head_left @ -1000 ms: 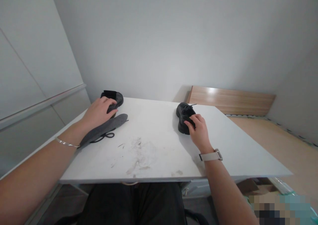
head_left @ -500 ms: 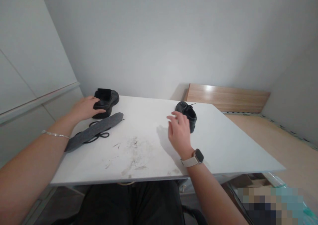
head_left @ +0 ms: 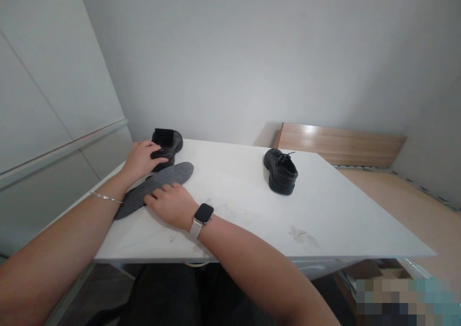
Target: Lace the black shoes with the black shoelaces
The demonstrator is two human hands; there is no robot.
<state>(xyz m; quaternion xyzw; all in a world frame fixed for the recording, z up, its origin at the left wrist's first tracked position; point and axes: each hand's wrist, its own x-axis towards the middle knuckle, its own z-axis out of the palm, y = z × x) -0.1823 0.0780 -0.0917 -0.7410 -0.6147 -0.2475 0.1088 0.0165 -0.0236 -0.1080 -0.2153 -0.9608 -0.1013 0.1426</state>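
At the far left of the white table, a black shoe (head_left: 175, 143) stands with its tongue raised. My left hand (head_left: 142, 160) is closed around its heel end. A grey insole (head_left: 182, 172) lies slantwise in front of that shoe. My right hand (head_left: 173, 203) rests on the insole's near edge with its fingers curled over it; what lies beneath the fingers is hidden. Farther right stands a second black shoe (head_left: 283, 177) with its laces tied, apart from both hands.
The white table (head_left: 245, 239) has dark smudges (head_left: 302, 235) near its front edge. A pale wall and cabinet (head_left: 97, 167) border it at the back and left. To the right are a wooden headboard (head_left: 342, 143) and a bed base (head_left: 382, 191).
My right hand has moved left from beside the right-hand shoe onto the grey insole. Black laces seen beside the insole are now covered. My left hand stays on its shoe; the view has shifted slightly.
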